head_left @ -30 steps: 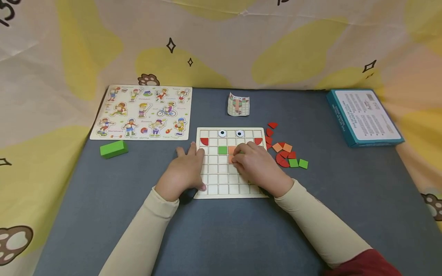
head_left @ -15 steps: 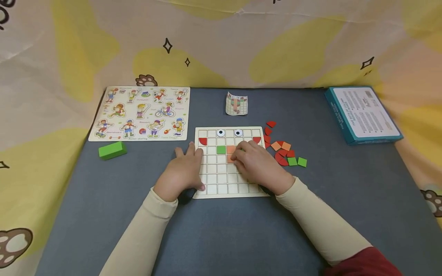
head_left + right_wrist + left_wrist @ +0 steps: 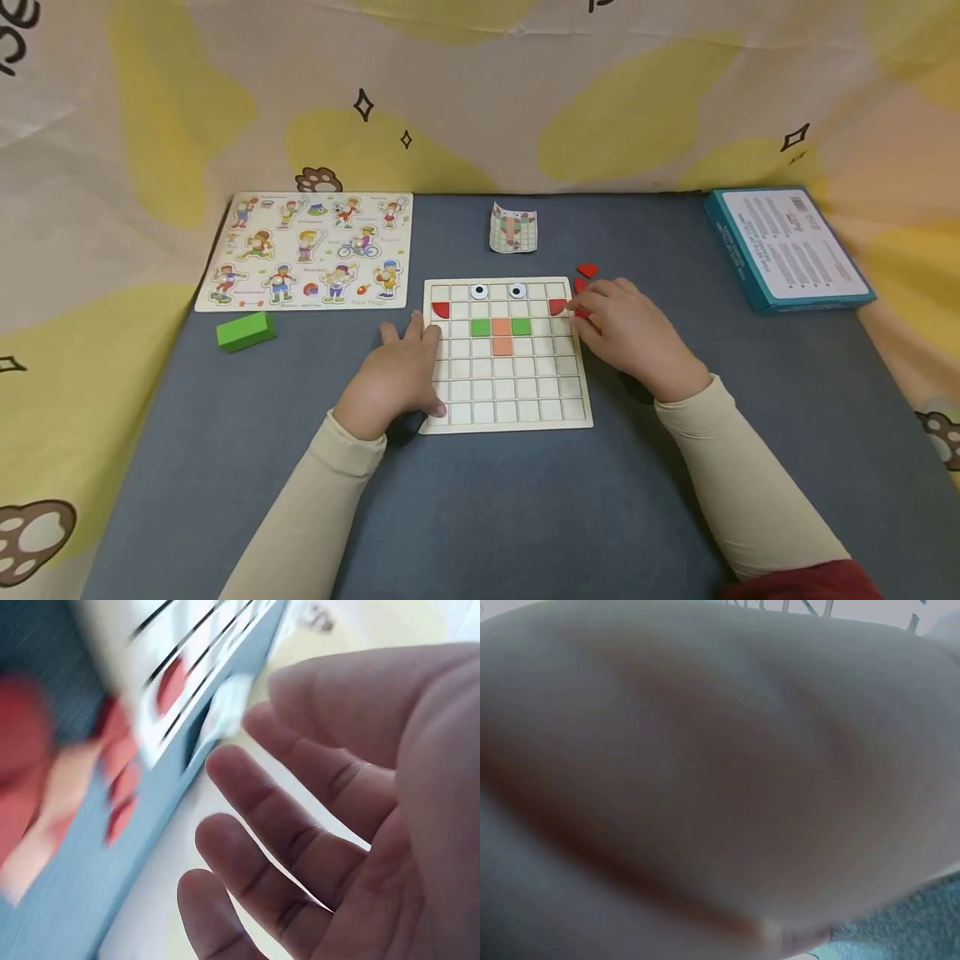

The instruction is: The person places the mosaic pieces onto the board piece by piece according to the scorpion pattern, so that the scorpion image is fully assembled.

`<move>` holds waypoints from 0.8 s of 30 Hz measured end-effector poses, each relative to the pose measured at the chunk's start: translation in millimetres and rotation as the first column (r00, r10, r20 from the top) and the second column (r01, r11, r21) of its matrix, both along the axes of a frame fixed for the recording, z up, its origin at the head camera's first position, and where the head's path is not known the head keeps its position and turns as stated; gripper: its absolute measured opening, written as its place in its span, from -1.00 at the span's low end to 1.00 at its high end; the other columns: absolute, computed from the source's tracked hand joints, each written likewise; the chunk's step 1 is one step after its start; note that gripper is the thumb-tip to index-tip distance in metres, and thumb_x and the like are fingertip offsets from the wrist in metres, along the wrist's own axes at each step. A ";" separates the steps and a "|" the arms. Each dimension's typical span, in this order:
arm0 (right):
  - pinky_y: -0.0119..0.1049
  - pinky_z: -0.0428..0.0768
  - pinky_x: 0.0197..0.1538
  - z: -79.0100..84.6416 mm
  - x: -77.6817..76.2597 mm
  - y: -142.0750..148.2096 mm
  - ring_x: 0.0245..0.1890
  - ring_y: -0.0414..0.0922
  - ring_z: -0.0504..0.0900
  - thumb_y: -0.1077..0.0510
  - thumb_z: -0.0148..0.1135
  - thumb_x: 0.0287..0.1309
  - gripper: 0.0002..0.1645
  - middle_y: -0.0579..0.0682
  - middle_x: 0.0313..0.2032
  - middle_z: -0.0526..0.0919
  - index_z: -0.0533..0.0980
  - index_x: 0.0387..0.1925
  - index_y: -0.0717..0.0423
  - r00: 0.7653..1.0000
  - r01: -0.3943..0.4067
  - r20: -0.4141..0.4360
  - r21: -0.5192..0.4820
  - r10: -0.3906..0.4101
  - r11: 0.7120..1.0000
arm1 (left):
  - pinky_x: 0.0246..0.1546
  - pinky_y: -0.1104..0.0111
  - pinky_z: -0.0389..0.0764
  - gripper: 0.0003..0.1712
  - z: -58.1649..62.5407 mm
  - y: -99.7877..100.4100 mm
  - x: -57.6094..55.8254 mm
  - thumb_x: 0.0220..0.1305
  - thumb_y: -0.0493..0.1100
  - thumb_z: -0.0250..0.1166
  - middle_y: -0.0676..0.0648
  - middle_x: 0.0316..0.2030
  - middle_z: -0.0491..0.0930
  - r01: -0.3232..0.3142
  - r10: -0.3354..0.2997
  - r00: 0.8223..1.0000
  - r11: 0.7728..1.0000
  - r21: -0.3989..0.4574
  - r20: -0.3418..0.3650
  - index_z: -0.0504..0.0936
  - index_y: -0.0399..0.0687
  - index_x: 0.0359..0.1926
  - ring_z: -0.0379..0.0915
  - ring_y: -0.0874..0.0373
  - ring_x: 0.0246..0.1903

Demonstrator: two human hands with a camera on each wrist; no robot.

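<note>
There are two hands at work. The left hand lies with its fingers spread wide along the left edge of one white board with little squares. It touches the board but has nothing in its grip. The left wrist view is mostly blurry skin.

The right hand is near the board's right edge. Its four fingers and thumb are loose and well apart, a bit bent, and nothing shows in its grip. I cannot tell if its fingertips touch the board.

The board lies flat in the middle of one gray table. On it are eight pieces: two round eyes, two red corner pieces, two green squares and two orange squares. The orange ones sit one above the other, with a green one on each side of the top one.

Loose red pieces lie by the right hand. The hand hides some, so I cannot count them all.

Farther back are one small card, one blue-green box on the right, and one picture board on the left with eleven little people. One green block lies just in front of it.
</note>
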State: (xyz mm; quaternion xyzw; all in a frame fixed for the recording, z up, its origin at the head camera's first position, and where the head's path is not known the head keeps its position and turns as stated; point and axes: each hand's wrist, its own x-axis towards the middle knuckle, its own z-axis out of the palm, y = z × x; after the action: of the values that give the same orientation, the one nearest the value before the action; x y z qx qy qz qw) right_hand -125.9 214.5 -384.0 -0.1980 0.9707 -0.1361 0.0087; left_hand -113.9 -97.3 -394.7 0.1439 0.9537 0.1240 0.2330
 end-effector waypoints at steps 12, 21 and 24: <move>0.31 0.43 0.25 -20.8 34.9 87.4 0.17 0.34 0.46 0.22 0.41 0.35 -0.61 0.33 0.15 0.63 0.68 0.16 0.26 0.989 0.126 0.072 0.026 -0.128 0.992 | -0.09 -0.16 0.69 0.31 -2.3 -0.5 0.2 -0.16 -0.03 0.79 -0.51 0.58 -0.02 0.000 0.000 1.000 1.000 -0.007 -0.011 0.24 -0.38 0.51 -0.08 -0.63 0.41; 0.32 0.43 0.27 -30.9 25.6 83.3 0.25 0.37 0.37 0.30 0.25 0.41 -0.51 0.32 0.28 0.51 0.59 0.34 0.18 0.998 0.065 -0.018 0.078 -0.064 0.995 | -0.11 -0.14 0.69 0.29 -0.7 -1.5 0.1 -0.14 -0.04 0.78 -0.51 0.58 -0.01 -0.004 0.004 1.000 1.000 -0.002 -0.007 0.25 -0.37 0.51 -0.06 -0.63 0.39; 0.32 0.48 0.21 -29.9 24.6 89.1 0.22 0.39 0.39 0.26 0.29 0.39 -0.55 0.34 0.24 0.55 0.62 0.27 0.24 0.994 0.105 -0.055 0.118 -0.099 0.987 | -0.14 -0.14 0.70 0.28 -0.2 -0.2 0.6 -0.14 -0.06 0.78 -0.52 0.57 0.00 0.000 0.000 1.000 1.000 0.002 -0.004 0.25 -0.38 0.50 -0.06 -0.64 0.39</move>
State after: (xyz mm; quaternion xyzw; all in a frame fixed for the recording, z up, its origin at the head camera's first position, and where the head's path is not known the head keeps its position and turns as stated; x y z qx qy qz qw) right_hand -101.3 303.6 -413.9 -0.1505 0.9859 -0.0726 -0.0100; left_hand -113.3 -97.5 -394.9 0.1444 0.9540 0.1245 0.2312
